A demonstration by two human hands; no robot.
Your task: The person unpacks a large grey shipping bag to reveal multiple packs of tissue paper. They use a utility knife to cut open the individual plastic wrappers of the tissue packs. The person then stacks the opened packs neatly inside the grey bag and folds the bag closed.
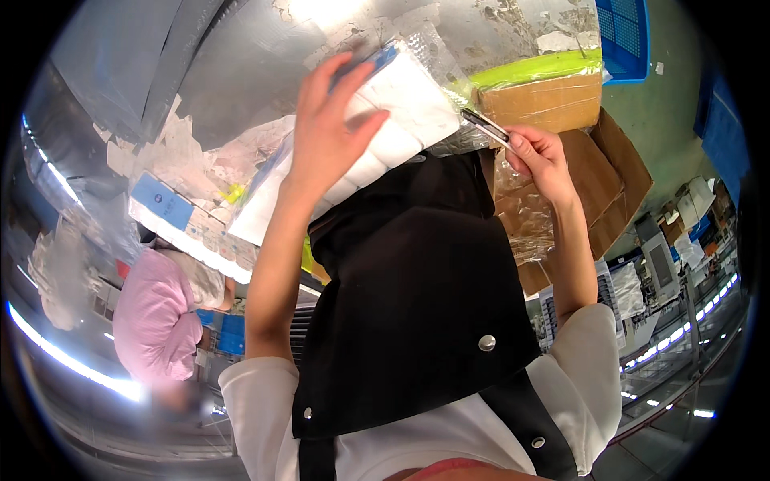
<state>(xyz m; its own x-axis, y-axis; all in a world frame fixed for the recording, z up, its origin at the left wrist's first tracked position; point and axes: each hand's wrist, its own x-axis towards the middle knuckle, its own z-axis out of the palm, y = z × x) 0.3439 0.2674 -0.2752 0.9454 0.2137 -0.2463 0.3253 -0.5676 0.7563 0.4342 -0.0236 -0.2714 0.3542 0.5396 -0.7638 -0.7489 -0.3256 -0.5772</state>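
A white plastic-wrapped pack (pixel 417 100) with a blue label at its far end lies on the metal worktable (pixel 241 72), right before my body. Over its left side is my left hand (pixel 325 136), thumb and fingers spread; whether it touches the wrap or hovers, I cannot tell. My right hand (pixel 541 164) is closed around a slim silver-and-black utility knife (pixel 486 128), whose tip points left toward the pack's right edge. Clear bubble wrap (pixel 429 52) lies behind the pack. A second white pack with a blue label (pixel 164 200) sits to the left.
A brown carton (pixel 545 104) topped with yellow-green film stands at the right, behind an open cardboard box (pixel 597 188). A blue plastic crate (pixel 624 40) is at the far right. A co-worker in pink (pixel 152 313) bends at the left. Torn paper scraps (pixel 192 152) cover the table's left part.
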